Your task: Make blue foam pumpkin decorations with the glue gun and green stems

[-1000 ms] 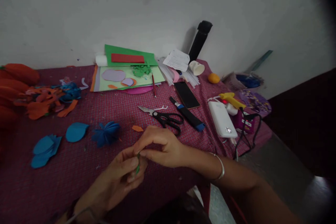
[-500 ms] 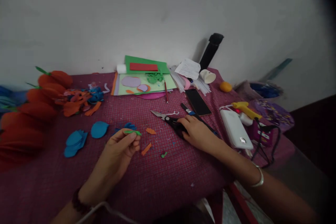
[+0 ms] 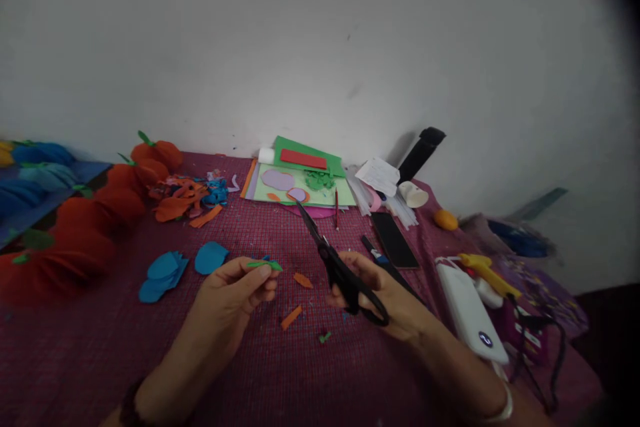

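Green strip and scissors held above the maroon checked tablecloth [image 3: 280,373].
The left hand [image 3: 233,297] pinches a thin green paper strip [image 3: 265,265] between thumb and fingertips; the strip is short, slightly curved, and pokes rightward. The right hand [image 3: 387,303] is closed through the handles of black-handled steel scissors [image 3: 336,268], blades together, pointing up-left, just beside the strip.

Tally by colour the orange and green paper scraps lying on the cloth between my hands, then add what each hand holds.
Orange scraps on the cloth: 2
Green scrap on the cloth: 1
Green strip, pinched in the left hand: 1
Black scissors, in the right hand: 1
Total: 5
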Tool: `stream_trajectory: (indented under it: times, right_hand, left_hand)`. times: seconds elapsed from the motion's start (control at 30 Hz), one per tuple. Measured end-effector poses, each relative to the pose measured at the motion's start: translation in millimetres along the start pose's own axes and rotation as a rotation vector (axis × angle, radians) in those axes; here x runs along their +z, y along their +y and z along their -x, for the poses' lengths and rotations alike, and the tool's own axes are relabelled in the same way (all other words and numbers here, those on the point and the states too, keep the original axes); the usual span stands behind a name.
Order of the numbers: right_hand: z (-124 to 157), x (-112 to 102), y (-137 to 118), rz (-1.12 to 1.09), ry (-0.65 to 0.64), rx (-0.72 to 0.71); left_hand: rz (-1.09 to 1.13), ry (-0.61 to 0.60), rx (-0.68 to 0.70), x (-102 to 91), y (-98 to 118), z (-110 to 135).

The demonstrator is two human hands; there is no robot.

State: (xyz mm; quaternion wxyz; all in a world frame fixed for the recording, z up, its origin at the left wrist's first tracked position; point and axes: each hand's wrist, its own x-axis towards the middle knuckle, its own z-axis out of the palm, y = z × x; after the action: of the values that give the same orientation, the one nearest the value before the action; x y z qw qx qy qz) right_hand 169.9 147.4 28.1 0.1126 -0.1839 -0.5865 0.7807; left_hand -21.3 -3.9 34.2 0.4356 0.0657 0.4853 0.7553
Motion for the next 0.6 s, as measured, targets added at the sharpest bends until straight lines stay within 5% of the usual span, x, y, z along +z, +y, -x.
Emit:
stream_trajectory:
  times: [0.23, 0.6]
  right_hand:
    - [-18.0, 14.5, 6.0, 0.127, -0.361, -0.07]
    - [-13.1, 18.7, 25.4, 0.025, -0.348, -0.025]
  left_hand:
    - [0.045, -0.063, 0.045, -2.5, 2.8, -1.8]
    - [-0.011, -0.076, 0.004, -1.1, -3.3, -0.1]
